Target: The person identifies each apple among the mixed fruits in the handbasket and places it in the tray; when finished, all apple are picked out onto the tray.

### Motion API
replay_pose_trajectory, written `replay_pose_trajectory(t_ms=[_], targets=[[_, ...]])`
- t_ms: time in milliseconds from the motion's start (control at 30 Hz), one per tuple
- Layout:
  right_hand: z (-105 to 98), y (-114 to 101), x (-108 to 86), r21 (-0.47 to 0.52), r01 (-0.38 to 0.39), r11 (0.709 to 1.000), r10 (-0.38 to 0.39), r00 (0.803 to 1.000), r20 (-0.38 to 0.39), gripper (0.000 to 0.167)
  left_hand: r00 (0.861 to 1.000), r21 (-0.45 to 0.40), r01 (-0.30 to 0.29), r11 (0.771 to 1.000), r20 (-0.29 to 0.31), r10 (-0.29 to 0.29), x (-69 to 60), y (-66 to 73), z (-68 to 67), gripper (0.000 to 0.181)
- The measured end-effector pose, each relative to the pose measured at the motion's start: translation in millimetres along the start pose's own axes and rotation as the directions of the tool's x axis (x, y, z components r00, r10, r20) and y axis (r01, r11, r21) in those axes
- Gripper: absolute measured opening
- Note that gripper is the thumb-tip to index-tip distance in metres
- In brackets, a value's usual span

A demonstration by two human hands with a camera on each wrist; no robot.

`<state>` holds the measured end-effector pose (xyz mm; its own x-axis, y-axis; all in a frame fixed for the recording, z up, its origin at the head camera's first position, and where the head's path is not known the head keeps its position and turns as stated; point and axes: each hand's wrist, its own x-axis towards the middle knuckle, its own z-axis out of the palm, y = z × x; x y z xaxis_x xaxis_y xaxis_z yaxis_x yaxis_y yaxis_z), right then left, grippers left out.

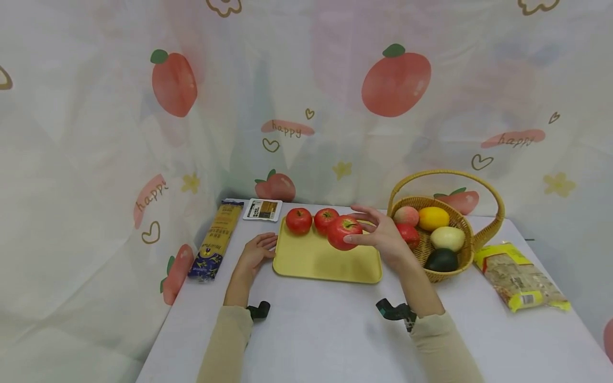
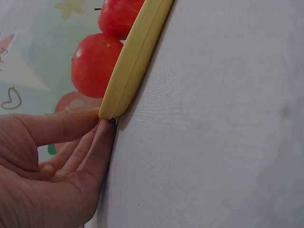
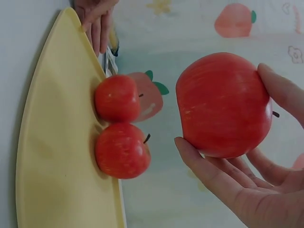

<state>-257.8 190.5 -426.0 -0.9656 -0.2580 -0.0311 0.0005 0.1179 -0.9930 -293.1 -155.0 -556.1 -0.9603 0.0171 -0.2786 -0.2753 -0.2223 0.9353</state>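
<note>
In the head view my right hand (image 1: 385,236) holds a red apple (image 1: 343,232) above the right part of a yellow tray (image 1: 316,260). The right wrist view shows this apple (image 3: 225,104) between thumb and fingers, apart from the tray. Two more red apples, a left one (image 1: 299,221) and a right one (image 1: 324,217), sit side by side along the tray's far edge. At the tray's left side is my left hand (image 1: 255,255). The left wrist view has its thumb and fingers pinching the rim at the tray's corner (image 2: 118,99).
Right of the tray stands a wicker basket (image 1: 466,255) with several fruits and a tall handle. Beside it lies a yellow-ended food bag (image 1: 519,276). A long noodle packet (image 1: 216,239) and a small white pack (image 1: 263,209) lie left. A printed curtain (image 1: 325,159) hangs behind.
</note>
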Motion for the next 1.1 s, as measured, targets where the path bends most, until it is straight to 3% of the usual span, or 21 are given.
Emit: replay_pose_trajectory(t_ms=[733, 1100], targets=[[51.5, 23.3, 13.7, -0.027, 0.008, 1.000, -0.008, 1.000, 0.001, 0.076, 1.000, 0.017, 0.014, 1.000, -0.011, -0.014, -0.4, 0.5, -0.3, 0.069], [75.1, 43.5, 30.9, 0.032, 0.018, 0.999, -0.017, 1.000, -0.026, 0.072, 1.000, 0.022, 0.019, 1.000, -0.008, -0.019, 1.7, -0.5, -1.5, 0.070]])
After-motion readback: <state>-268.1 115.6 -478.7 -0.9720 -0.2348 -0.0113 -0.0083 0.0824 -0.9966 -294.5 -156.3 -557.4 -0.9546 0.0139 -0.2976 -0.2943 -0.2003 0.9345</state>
